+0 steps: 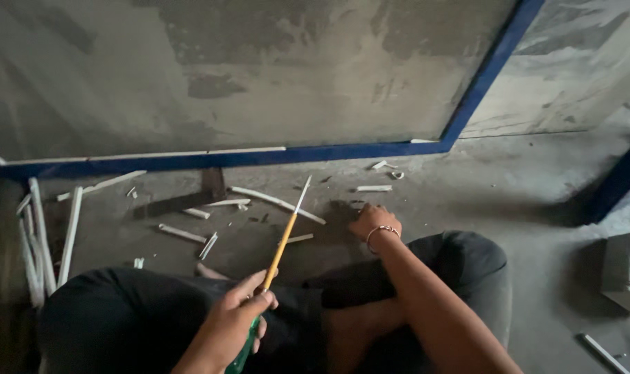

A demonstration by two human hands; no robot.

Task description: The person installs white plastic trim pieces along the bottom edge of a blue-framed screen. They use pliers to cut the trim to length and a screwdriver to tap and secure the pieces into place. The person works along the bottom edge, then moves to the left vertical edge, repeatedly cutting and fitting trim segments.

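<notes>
I sit on a concrete floor with my knees in dark trousers. My left hand (240, 309) grips a long thin tool (282, 248) with a green handle, a yellow shaft and a pale tip pointing up and away. My right hand (371, 220), a bracelet on its wrist, reaches forward to the floor by a dark patch, fingers curled down near small debris. Whether it holds anything is hidden.
Several white pipe offcuts (277, 201) lie scattered on the floor. Longer white strips (39, 239) lie in a bunch at the left. A blue frame (259, 156) runs along the grey wall's base. A grey box (627, 270) sits at the right.
</notes>
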